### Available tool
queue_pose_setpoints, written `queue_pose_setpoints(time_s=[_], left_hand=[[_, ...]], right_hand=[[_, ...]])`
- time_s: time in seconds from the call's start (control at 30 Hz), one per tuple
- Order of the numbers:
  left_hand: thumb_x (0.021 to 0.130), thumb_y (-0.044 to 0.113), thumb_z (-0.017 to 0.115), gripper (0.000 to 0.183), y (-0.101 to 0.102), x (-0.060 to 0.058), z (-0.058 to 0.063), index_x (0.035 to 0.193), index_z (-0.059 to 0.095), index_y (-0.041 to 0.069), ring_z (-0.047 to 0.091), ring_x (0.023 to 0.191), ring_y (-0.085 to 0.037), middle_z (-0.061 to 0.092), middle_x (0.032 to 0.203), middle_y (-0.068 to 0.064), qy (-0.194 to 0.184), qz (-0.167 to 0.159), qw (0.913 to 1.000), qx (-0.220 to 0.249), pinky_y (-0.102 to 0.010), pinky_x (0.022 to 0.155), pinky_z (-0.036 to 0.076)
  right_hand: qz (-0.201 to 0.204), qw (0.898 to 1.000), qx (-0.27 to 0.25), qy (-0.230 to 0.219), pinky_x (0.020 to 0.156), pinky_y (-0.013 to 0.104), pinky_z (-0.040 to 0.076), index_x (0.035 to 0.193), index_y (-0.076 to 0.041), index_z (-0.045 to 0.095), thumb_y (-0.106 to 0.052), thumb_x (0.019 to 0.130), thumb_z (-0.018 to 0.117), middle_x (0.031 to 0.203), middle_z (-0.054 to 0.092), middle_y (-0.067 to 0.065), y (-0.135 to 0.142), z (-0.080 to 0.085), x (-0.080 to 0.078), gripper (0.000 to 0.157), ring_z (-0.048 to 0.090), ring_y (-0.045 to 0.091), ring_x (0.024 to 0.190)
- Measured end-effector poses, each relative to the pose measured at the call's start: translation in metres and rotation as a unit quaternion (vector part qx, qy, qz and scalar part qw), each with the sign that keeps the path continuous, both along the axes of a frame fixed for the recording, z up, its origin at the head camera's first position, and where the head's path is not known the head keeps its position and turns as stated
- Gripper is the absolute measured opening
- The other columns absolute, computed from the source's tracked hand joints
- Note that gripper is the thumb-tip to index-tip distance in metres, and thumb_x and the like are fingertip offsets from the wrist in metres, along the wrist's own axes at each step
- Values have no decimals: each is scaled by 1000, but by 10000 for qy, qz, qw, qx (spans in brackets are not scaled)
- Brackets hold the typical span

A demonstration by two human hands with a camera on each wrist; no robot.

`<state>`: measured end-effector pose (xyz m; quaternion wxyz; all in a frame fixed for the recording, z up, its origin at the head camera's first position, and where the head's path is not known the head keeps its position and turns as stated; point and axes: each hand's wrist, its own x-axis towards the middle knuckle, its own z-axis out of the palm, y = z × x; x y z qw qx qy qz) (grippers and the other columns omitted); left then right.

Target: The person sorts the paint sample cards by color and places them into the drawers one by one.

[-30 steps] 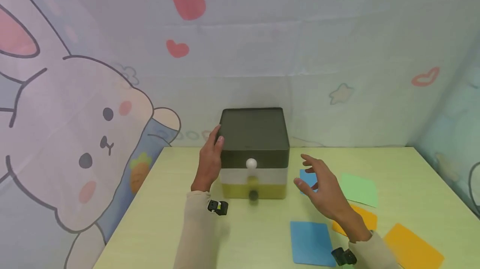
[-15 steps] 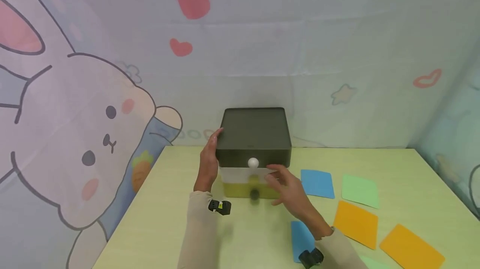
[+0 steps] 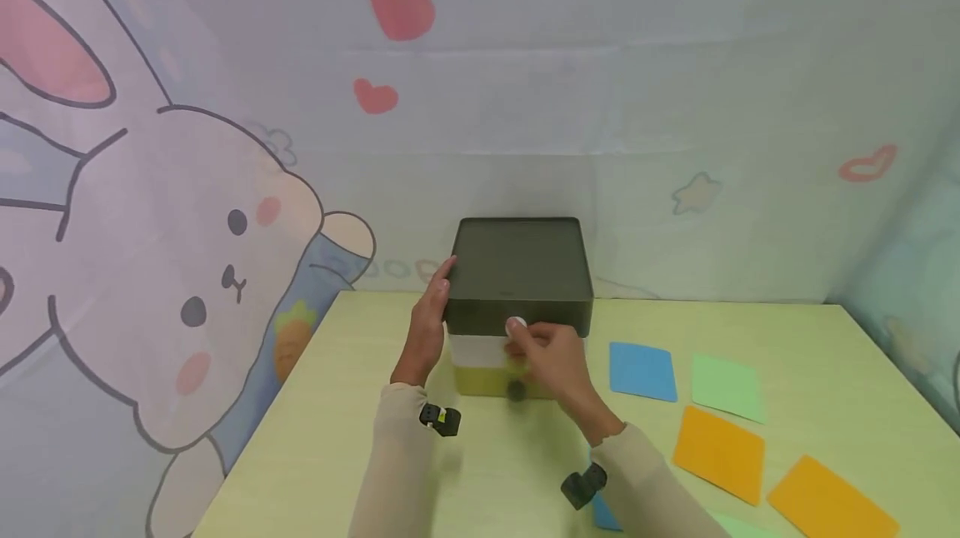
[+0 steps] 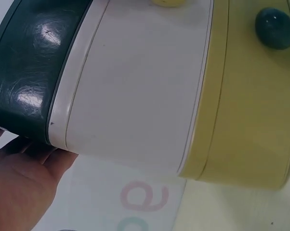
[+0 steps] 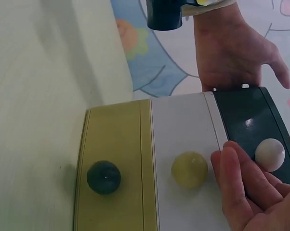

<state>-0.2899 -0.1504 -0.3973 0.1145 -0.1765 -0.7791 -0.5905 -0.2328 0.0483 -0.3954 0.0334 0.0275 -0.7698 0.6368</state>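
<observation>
a left hand (image 3: 426,336), fingers extended, rests against a three-drawer box (image 3: 521,259) while the right hand (image 3: 558,359) brings thumb and fingers around a white knob (image 5: 270,155), grip unclear.

Right hand (image 3: 558,359): moved from beside the box (image 3: 521,263) to its white knob (image 5: 270,154), fingers (image 5: 253,180) now beside it | far blue sheet (image 3: 642,371), left orange sheet (image 3: 720,455): uncovered | near blue sheet (image 3: 606,515): now mostly hidden by right sleeve (image 3: 652,475).

The box (image 3: 517,292) is banded dark green, white and yellow, and its top knob (image 5: 271,154) is white.
</observation>
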Motion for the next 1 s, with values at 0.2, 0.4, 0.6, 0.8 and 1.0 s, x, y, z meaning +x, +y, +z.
queue_pose_setpoints(time_s=[0.2,0.4,0.6,0.8,1.0], left_hand=[[108,50,22,59,-3,1,-1,160,28,25,20,157,-29,23,169,-3,-25,-156,9998,95,-59,125,21],[108,51,19,59,-6,-1,-3,161,26,26,24,155,-30,22,168,-3,-167,-563,9975,385,-60,123,24],[107,55,14,60,-5,-3,-3,161,25,30,29,154,-29,24,168,-1,-275,-804,9956,384,-58,123,27],[106,59,13,61,-9,-3,-3,161,24,33,26,155,-26,22,168,3,-330,-877,9952,288,-59,123,26],[106,60,13,62,-14,-4,-2,161,23,34,15,158,-18,18,169,10,-346,-952,9944,292,-56,127,16]], right_hand=[[-347,9993,169,-18,66,40,63,93,0,78,-36,95,67,85,79,13,-5,0,-3,38,74,23,77],[-503,9984,245,95,63,35,62,90,-1,78,-34,95,68,83,79,12,-6,0,-3,35,73,19,74],[-586,9974,393,125,63,35,61,92,-1,79,-35,96,67,84,79,12,-3,3,4,37,74,28,71],[-537,9971,531,85,54,24,50,91,-2,78,-38,95,67,86,79,11,-1,2,17,37,68,19,56],[-416,9953,784,392,55,23,49,88,-5,79,-38,95,68,82,79,8,-1,-3,31,36,64,10,56]])
